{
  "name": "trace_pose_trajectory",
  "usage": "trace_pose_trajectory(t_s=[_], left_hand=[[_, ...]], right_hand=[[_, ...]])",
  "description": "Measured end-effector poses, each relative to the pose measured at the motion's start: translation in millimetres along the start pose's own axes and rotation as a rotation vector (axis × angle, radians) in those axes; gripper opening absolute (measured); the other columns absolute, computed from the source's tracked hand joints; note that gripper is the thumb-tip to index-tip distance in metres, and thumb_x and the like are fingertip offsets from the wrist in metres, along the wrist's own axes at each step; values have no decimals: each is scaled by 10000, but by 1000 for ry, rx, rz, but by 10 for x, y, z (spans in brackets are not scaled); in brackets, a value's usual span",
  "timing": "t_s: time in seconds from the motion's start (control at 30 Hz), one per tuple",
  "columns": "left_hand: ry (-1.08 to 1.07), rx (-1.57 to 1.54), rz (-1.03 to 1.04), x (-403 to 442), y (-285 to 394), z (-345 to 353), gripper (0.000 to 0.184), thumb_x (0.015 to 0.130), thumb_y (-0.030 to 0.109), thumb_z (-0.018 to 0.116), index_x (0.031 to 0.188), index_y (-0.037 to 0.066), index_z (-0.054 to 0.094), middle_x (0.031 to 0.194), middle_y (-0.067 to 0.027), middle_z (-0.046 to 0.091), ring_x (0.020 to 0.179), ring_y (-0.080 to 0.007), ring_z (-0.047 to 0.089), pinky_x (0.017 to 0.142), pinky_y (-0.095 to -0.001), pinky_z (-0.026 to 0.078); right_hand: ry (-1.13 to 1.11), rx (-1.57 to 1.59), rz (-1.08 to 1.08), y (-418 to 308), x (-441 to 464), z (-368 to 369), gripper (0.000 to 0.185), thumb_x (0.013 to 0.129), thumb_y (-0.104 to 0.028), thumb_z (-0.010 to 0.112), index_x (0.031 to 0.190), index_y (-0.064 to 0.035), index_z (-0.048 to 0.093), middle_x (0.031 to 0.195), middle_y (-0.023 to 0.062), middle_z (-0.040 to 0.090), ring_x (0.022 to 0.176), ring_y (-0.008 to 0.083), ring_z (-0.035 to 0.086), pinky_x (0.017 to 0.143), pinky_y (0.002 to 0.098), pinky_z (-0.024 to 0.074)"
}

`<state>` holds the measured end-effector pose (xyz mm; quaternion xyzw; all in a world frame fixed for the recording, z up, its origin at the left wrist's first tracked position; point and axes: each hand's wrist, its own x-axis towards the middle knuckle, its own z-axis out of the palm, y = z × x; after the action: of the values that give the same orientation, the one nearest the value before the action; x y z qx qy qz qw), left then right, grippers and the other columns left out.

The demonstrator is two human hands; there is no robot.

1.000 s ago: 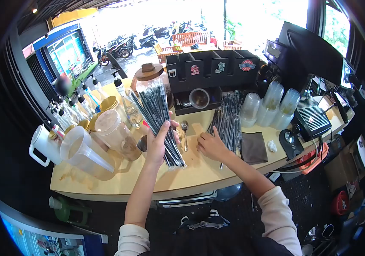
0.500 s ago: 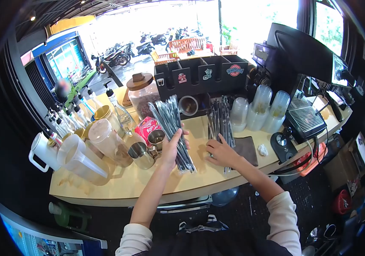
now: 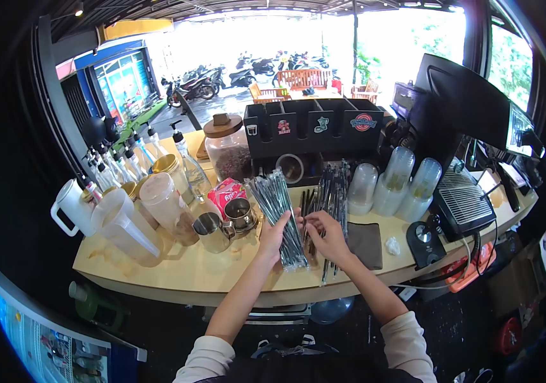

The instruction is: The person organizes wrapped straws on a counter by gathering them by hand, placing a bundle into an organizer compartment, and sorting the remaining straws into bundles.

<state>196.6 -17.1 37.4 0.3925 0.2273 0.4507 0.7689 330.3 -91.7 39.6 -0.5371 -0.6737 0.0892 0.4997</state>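
Observation:
My left hand (image 3: 275, 239) is closed around a thick bundle of black straws in clear wrappers (image 3: 279, 191), held tilted above the counter. Just to its right, my right hand (image 3: 325, 237) has its fingers curled in a pinch on a few dark straws (image 3: 308, 201); the fingertips are partly hidden. Behind that hand a second bundle of wrapped straws (image 3: 333, 188) lies on the counter, its lower ends showing below the fingers. Two metal pitchers (image 3: 211, 233) and a pink packet (image 3: 226, 196) are left of my left hand.
A black divided organizer (image 3: 311, 134) stands at the back beside a wooden-lidded jar (image 3: 228, 150). Plastic cups (image 3: 401, 185), a brown cloth (image 3: 364, 246) and a black machine (image 3: 458, 201) are on the right. Plastic jugs (image 3: 126, 226) and pump bottles (image 3: 187, 163) crowd the left.
My right hand has shifted left, off the second bundle and close to the bundle in my left hand, with a few straws now apart from the rest. The camera view has tilted slightly.

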Motion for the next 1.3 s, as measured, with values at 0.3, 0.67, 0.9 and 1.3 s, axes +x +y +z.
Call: trace_pose_trajectory(t_s=[0.3, 0.67, 0.9, 1.3], left_hand=[[33, 92, 235, -144, -56, 190, 257, 858, 125, 489, 1075, -11, 509, 1039, -124, 577, 974, -194, 551, 839, -307, 436], [63, 131, 220, -269, 16, 153, 243, 801, 84, 568, 1015, -32, 552, 948, -99, 611, 861, -158, 590, 777, -273, 461], [75, 218, 359, -262, -42, 241, 226, 780, 47, 578, 989, -31, 539, 924, -101, 606, 827, -155, 596, 739, -275, 479], [278, 312, 549, -181, -197, 488, 148, 806, 102, 580, 888, -21, 576, 784, -49, 608, 666, -77, 559, 597, -207, 437]], right_hand=[[-55, 257, 125, -205, 63, 167, 257, 837, -136, 524, 1040, 19, 495, 692, 140, 560, 564, 147, 535, 535, 286, 432], [-176, 740, 272, -47, 89, 148, 90, 844, -116, 542, 852, -30, 517, 655, -42, 485, 535, 0, 414, 463, 171, 336], [-148, 794, 336, -22, 35, 105, 143, 835, -145, 563, 758, -59, 477, 491, -38, 431, 346, 24, 367, 329, 194, 272], [-24, 380, 135, -74, -1, 24, 151, 883, -152, 462, 828, -13, 436, 624, 75, 503, 519, 162, 515, 491, 257, 401]])
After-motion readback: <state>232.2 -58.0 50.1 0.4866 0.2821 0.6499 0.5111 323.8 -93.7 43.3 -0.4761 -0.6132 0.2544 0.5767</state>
